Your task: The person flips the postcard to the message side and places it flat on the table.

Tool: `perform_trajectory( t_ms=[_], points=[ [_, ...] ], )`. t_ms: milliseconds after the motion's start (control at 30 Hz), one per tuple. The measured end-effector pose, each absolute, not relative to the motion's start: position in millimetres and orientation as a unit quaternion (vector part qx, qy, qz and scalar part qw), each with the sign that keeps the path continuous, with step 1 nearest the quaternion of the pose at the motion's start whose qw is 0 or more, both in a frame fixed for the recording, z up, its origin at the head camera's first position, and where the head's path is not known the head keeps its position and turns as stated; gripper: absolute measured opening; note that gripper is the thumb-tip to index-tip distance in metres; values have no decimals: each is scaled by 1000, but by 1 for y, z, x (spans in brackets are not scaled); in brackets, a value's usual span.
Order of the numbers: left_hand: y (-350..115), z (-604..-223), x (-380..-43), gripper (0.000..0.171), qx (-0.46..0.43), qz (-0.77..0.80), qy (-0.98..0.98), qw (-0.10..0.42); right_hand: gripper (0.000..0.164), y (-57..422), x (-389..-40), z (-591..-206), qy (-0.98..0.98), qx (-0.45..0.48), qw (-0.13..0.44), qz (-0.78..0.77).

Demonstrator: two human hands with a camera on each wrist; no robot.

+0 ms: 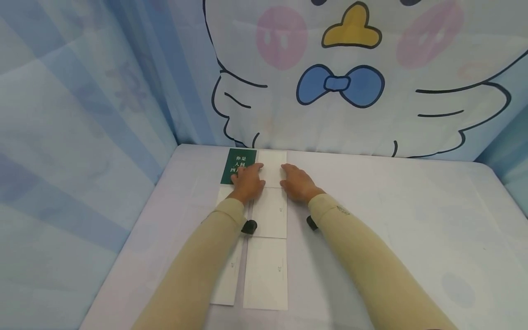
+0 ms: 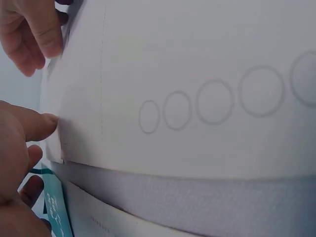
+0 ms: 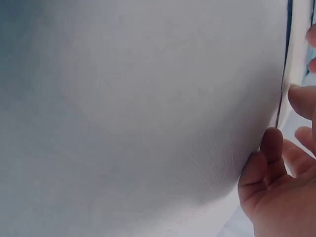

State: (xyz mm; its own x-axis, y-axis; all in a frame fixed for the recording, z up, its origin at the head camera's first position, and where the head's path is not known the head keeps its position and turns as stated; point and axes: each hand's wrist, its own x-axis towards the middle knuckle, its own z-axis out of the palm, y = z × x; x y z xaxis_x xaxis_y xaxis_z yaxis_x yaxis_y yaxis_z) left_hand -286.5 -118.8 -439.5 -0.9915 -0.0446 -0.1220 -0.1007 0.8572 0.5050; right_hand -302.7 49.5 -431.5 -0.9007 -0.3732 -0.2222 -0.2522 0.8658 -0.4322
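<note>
A white postcard (image 1: 272, 158) lies at the far end of a column of white cards, with both hands at its sides. My left hand (image 1: 248, 182) crosses a dark green card (image 1: 235, 156) with pale lettering, thumb and forefinger spread along the postcard's left edge. On the opposite edge, the fingertips of my right hand (image 1: 300, 184) touch the card, fingers relaxed and apart. The left wrist view shows a row of printed circles on a white card (image 2: 197, 143). There the left thumb (image 2: 42, 126) meets a card's edge. In the right wrist view my right hand (image 3: 286, 192) is partly cut off.
Nearer me in the same column lie a second white card (image 1: 270, 213) and a third (image 1: 266, 275). A left column continues below the green card, its near white card (image 1: 224, 286) partly under my left sleeve. The pale tabletop (image 1: 392, 215) meets a printed curtain (image 1: 338, 128) at the back.
</note>
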Motion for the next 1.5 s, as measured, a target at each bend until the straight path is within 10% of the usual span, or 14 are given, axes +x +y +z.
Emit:
perform_trajectory(
  t_ms=[700, 1500],
  points=[
    [-216, -412, -275, 75, -9, 311, 949, 49, 56, 10, -298, -408, 941, -240, 73, -229],
    [-216, -431, -279, 70, -19, 224, 970, 91, 51, -40, -294, -424, 955, -270, 92, -83]
  ],
)
